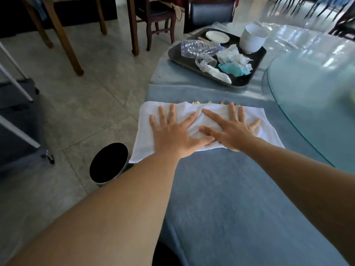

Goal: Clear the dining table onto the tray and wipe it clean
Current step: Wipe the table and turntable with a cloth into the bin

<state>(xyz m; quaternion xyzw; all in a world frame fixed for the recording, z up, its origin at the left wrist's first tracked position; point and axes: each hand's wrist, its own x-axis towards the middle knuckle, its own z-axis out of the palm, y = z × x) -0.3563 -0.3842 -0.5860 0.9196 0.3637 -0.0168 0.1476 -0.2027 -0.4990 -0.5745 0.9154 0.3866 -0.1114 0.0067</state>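
Both arms out; left hand [173, 133] & right hand [231, 131] flat, fingers spread.

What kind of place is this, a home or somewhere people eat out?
Probably a restaurant dining room. A big round table carries a glass turntable, a serving tray holds used dishes and rubbish, and more tables and chairs stand behind.

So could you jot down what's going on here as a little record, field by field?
hands: left hand and right hand pressed flat on the white cloth
cloth: spread on the blue table, at its edge
crumbs: yellowish bits just beyond the cloth
tray: holds bottle, plate, cups, crumpled tissues
floor: black bin beside the table
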